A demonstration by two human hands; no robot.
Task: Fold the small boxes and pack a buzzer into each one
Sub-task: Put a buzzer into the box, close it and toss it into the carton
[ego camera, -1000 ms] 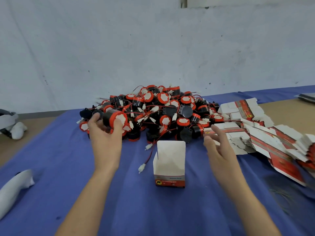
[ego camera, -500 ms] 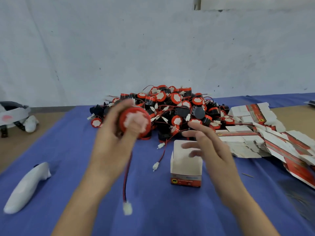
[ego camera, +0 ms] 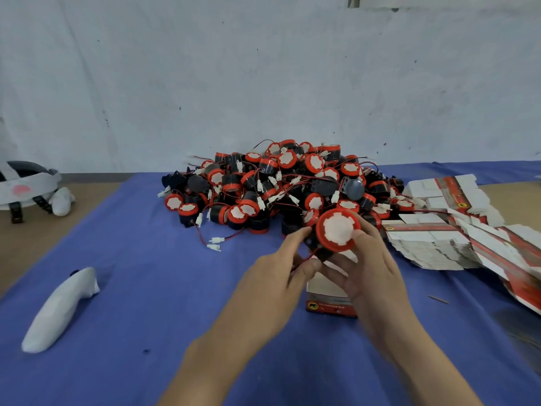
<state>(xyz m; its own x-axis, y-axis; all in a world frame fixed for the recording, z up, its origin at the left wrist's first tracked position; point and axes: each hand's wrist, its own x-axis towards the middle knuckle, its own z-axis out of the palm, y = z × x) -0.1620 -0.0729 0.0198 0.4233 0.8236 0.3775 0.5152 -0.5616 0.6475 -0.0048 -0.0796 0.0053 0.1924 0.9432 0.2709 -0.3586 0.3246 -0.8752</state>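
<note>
Buzzer [ego camera: 338, 233], red-rimmed, white-centred, in the grip of left hand [ego camera: 272, 285] and right hand [ego camera: 371, 271], above small box [ego camera: 325, 291]

Red-capped buzzer [ego camera: 338, 233] above small box [ego camera: 329, 300]

l hand [ego camera: 272, 288] + r hand [ego camera: 371, 273] grip buzzer [ego camera: 338, 230] over box [ego camera: 330, 306]

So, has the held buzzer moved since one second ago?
Yes. The buzzer went right from the left edge of the pile to just above the folded box.
</note>
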